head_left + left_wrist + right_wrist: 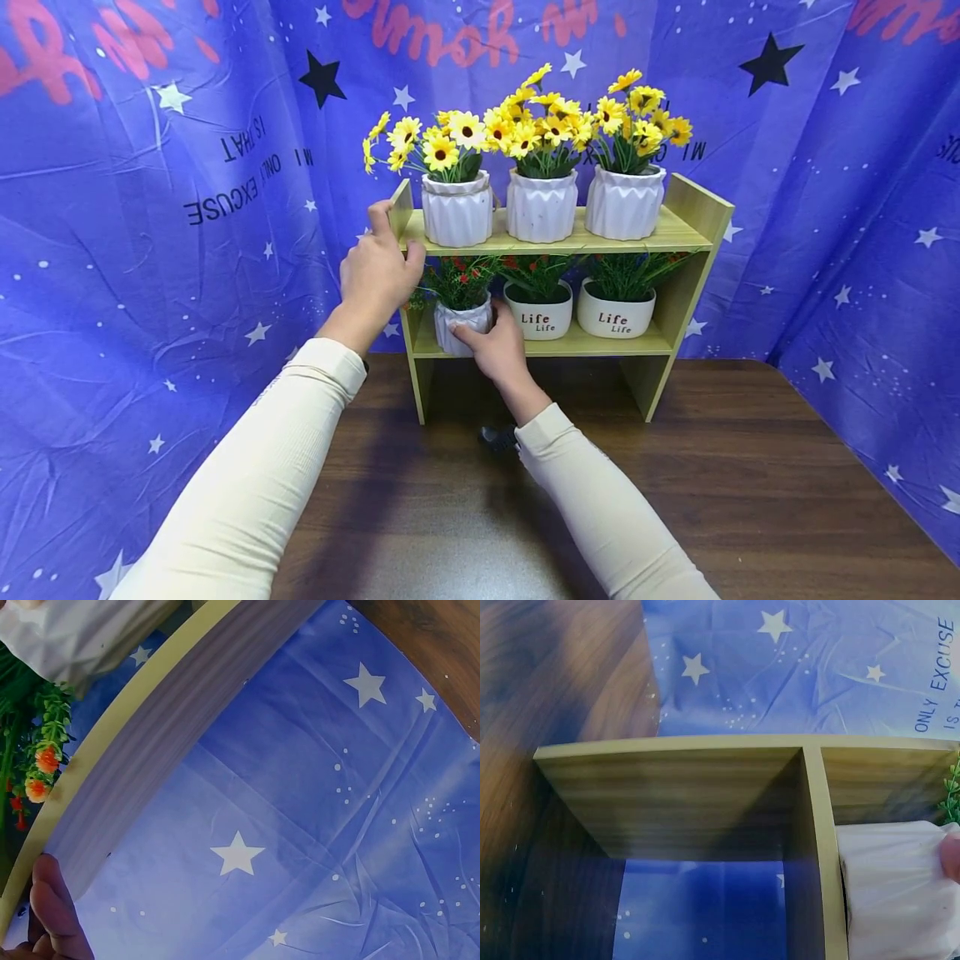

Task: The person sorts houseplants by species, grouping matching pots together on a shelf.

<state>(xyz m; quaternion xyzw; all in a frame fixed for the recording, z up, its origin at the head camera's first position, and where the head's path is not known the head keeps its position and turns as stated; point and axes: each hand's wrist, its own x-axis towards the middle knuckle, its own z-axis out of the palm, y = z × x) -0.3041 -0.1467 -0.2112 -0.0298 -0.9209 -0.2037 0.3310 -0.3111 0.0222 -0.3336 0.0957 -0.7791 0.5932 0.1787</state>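
My left hand (377,271) grips the left side panel of a small wooden shelf (540,248) near its top. In the left wrist view its fingers (54,907) lie against the panel's outer face. On the lower board, at the left end, my right hand (498,343) holds a white ribbed pot (457,327) of greenery with small red flowers. The right wrist view shows the thumb (951,855) on that pot's side, with the pot on or right at the board. The far fingers are partly hidden behind it.
Three white pots of yellow flowers (542,204) line the upper board. Two oval white pots marked "Life" (617,318) stand right of the held pot. Under the shelf, on the brown table (420,508), lies a small black object (497,439). Blue starry cloth (187,333) hangs behind.
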